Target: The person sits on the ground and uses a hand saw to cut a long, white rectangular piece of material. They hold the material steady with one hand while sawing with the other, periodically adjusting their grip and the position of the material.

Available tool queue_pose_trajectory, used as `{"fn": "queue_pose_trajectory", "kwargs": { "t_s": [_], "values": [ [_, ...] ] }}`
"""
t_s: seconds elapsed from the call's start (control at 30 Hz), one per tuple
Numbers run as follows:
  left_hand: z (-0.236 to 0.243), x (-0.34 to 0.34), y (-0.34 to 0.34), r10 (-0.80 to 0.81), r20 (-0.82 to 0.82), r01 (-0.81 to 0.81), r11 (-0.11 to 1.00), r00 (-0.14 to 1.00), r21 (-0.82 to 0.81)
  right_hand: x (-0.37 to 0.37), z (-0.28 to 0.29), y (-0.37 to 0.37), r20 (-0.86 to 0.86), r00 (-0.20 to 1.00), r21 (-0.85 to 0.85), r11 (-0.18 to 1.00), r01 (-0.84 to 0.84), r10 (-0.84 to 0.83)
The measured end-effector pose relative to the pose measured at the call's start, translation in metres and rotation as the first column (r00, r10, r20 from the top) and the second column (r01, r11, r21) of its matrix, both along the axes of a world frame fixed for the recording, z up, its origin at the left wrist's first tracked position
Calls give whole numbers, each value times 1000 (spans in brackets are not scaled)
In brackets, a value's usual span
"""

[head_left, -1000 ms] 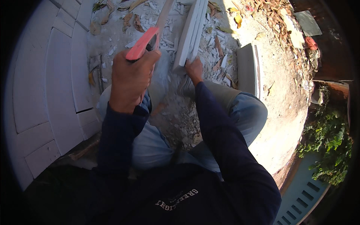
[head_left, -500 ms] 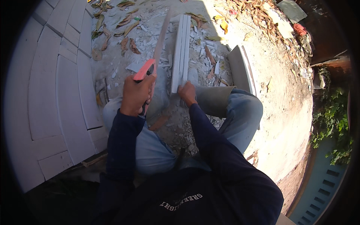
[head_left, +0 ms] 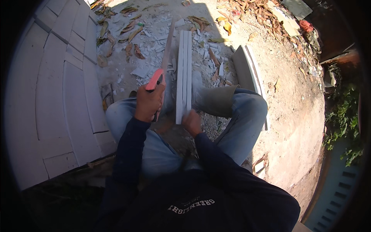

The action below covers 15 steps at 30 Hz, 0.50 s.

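My left hand (head_left: 150, 103) is wrapped round the pinkish-red and black handle of a handsaw (head_left: 155, 79). Its long blade points away from me, just left of the boards and apart from them. Several long, narrow white boards (head_left: 184, 69) stand on edge, pressed side by side, between my legs. Fingers curled and slightly blurred, my right hand (head_left: 192, 123) grips the near end of the boards on their right side. Its fingertips are partly hidden.
White offcuts (head_left: 158, 43) and dry leaves (head_left: 133, 33) litter the ground ahead. Large pale blocks (head_left: 79, 112) are stacked along my left. A grey-white slab (head_left: 247, 65) leans beyond my right knee. Green plants (head_left: 344, 116) grow at the far right.
The white boards have slid toward me, with my right hand drawing back at their near end. My left hand, with the handsaw, has shifted slightly right and nearer.
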<state>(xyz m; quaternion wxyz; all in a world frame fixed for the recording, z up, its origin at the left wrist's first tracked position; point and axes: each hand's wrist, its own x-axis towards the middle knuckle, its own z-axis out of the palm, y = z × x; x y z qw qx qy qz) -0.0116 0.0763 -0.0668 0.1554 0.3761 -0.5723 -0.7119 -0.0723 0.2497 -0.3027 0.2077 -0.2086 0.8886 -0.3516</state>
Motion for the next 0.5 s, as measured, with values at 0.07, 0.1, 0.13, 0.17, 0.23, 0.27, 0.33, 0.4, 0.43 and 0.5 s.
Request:
{"fn": "queue_pose_trajectory", "kwargs": {
  "t_s": [0.07, 0.1, 0.13, 0.17, 0.23, 0.27, 0.33, 0.4, 0.43, 0.5],
  "values": [
    [-41, 6, 12, 60, 64, -47, 981, 996, -187, 8, -2, 1, -11, 998, -35, 998, -56, 56],
    [-60, 4, 18, 88, 87, -61, 960, 992, -274, 5, 3, -2, 0, 1000, -25, 999, -28, 28],
    [-67, 4, 28, 97, 85, -68, 953, 992, -294, 4, 14, -4, 16, 1000, -8, 1000, -4, 4],
    [-71, 1, 38, 107, 83, -75, 946, 991, -315, 2, 25, -6, 32, 999, 8, 1000, 19, -19],
    [-81, -6, 50, 103, 52, -75, 917, 993, -391, -18, 39, -18, -201, 972, -116, 988, 101, -123],
    [-88, -10, 51, 88, 22, -69, 892, 996, -446, -32, 47, -27, -307, 934, -187, 974, 128, -182],
    [-100, -20, 53, 54, 16, -39, 870, 998, -492, -62, 71, -37, 9, 977, -444, 875, 194, -212],
    [-106, -32, 51, 25, 61, 8, 870, 998, -493, -76, 105, -47, 149, 981, -599, 778, 190, -124],
    [-115, -36, 53, 39, 16, -26, 876, 999, -482, -76, 126, -53, 131, 990, -647, 752, 127, -54],
    [-130, -50, 62, 51, -87, -85, 890, 995, -447, -80, 135, -60, 1, 999, -629, 777, -31, 41]
  ]
}}
